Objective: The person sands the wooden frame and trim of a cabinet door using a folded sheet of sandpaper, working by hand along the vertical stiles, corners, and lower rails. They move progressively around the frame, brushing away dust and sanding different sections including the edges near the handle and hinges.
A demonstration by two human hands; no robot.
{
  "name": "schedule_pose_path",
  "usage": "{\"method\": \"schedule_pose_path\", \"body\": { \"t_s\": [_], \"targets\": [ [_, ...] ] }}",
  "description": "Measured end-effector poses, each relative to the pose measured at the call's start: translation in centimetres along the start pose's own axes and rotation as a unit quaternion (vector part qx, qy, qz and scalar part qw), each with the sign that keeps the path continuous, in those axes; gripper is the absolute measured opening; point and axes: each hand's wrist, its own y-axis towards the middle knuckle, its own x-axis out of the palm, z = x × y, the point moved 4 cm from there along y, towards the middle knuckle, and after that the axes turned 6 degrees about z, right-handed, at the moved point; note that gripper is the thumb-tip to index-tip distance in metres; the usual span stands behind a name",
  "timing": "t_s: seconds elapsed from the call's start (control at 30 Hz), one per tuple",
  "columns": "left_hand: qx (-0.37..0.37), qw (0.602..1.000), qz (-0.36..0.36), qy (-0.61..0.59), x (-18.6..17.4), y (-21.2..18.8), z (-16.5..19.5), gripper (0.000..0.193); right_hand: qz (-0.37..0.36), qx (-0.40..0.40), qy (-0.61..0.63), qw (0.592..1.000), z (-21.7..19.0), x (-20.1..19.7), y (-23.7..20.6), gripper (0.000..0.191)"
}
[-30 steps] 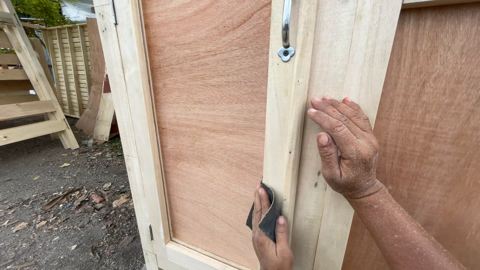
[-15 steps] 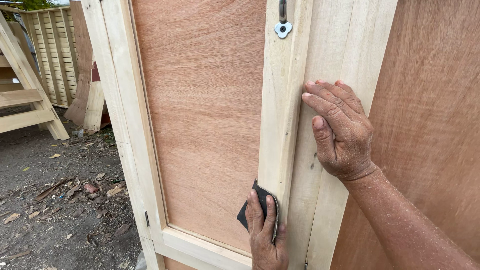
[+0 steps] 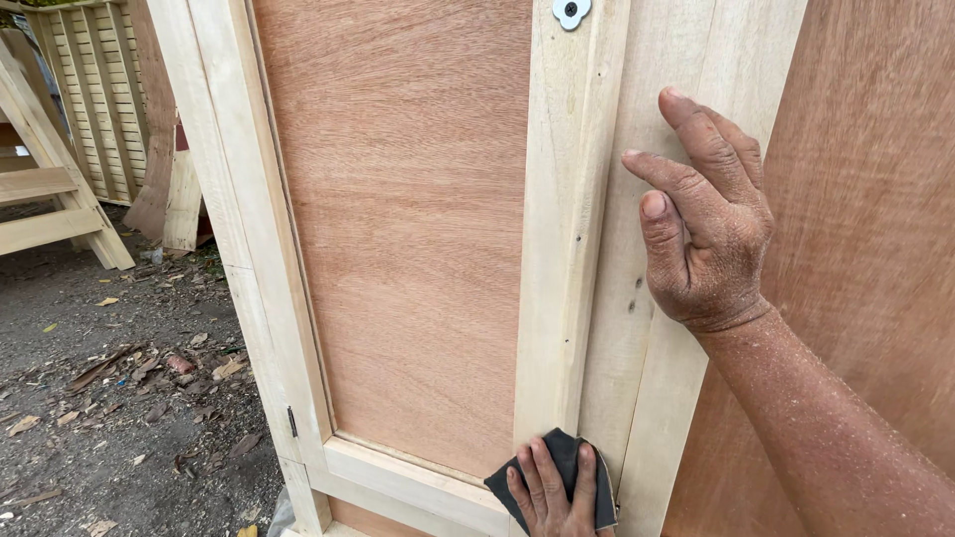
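Note:
A tall wooden cabinet door stands upright before me, with a reddish plywood panel (image 3: 408, 229) set in a pale wooden frame (image 3: 567, 249). My left hand (image 3: 552, 492) presses a dark piece of sandpaper (image 3: 567, 457) against the lower part of the frame's vertical stile, near the bottom rail. My right hand (image 3: 706, 229) rests flat on the neighbouring pale stile higher up, fingers spread, holding nothing. Sawdust covers my right forearm.
A round metal fitting (image 3: 571, 11) sits at the top of the stile. A second plywood panel (image 3: 875, 199) fills the right. To the left lie dirt ground with leaves (image 3: 109, 398), slatted wooden frames (image 3: 85, 99) and a pale timber structure (image 3: 50, 189).
My left hand has slid the sandpaper down the stile towards the bottom rail. The view has dropped, so the metal fitting has risen to the top edge.

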Motion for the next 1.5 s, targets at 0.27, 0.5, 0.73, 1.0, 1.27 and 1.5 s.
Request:
{"method": "schedule_pose_path", "body": {
  "t_s": [0.27, 0.5, 0.73, 1.0, 1.27, 1.5],
  "targets": [
    [-0.065, 0.994, -0.058, -0.069, 3.1, 0.7, 0.8, 0.058, -0.056, -0.014, -0.09, 0.994, -2.4, 0.8, 0.4, 0.028],
    [0.012, 0.996, -0.077, -0.036, -1.4, 1.0, 0.5, 0.069, -0.065, 0.216, 0.013, 0.974, -6.1, 0.9, -1.9, 0.043],
    [0.151, 0.969, -0.197, -0.011, -1.2, 6.1, 0.4, 0.08, -0.141, 0.4, -0.046, 0.905, -4.2, 1.9, -0.4, 0.024],
    [0.269, 0.94, -0.204, 0.04, -4.6, 13.1, -0.1, 0.076, -0.233, 0.445, -0.089, 0.86, -2.4, 1.7, 0.8, 0.039],
    [0.382, 0.841, -0.384, 0.012, -6.5, 11.5, 0.2, 0.064, -0.306, 0.385, -0.145, 0.859, -3.0, 2.3, 1.4, 0.048],
    [0.393, 0.869, -0.299, 0.047, -4.2, 10.9, -2.4, 0.063, -0.314, 0.326, -0.223, 0.863, -3.0, 3.2, 1.4, 0.054]
  ]
}}
